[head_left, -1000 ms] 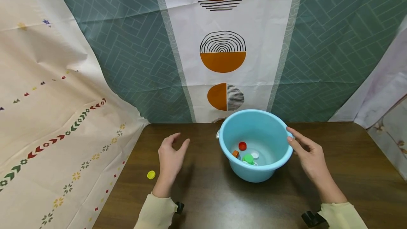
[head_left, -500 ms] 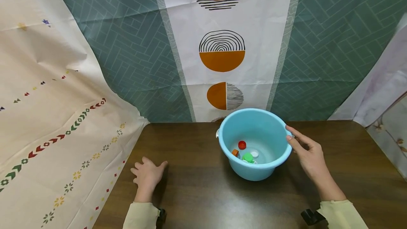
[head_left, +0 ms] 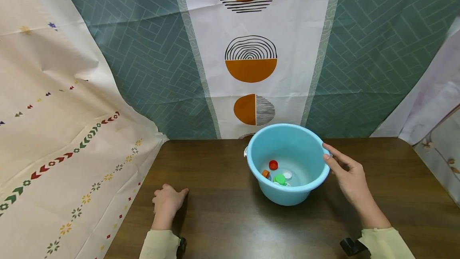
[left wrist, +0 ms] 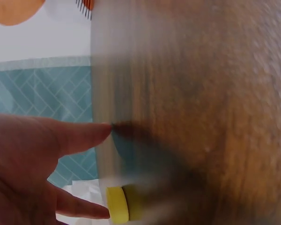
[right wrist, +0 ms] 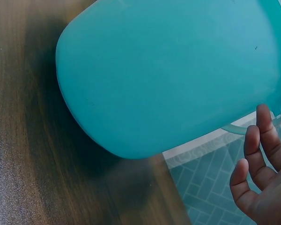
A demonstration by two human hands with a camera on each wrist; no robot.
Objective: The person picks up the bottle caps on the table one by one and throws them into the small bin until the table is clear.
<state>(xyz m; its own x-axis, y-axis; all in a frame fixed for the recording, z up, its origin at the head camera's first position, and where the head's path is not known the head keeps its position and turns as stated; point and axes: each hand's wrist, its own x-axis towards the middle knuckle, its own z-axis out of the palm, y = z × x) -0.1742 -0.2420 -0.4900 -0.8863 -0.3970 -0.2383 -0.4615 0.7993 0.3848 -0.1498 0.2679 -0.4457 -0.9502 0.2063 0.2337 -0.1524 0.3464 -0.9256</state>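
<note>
A light-blue bucket (head_left: 284,196) stands on the table with several bottle caps inside: a red cap (head_left: 273,165), an orange cap (head_left: 265,174), a green cap (head_left: 280,179) and a white cap (head_left: 287,174). My right hand (head_left: 349,179) holds the bucket's right rim with thumb and forefinger, its other fingers loosely bent outside the wall. On the left, my left hand (head_left: 167,203) is low over the table. The left wrist view shows one fingertip right at a yellow bottle cap (left wrist: 117,205), with the thumb held apart. From the head view my left hand hides that cap.
The dark wooden table (head_left: 223,219) ends at a hanging teal and white cloth (head_left: 172,91) behind the bucket. A cream patterned cloth (head_left: 79,163) borders the left side. The bucket's handle joint (head_left: 246,152) juts out at its left rim.
My left hand has moved left and down from beside the bucket to the yellow cap, covering it in the head view. My right hand and the bucket have stayed in place.
</note>
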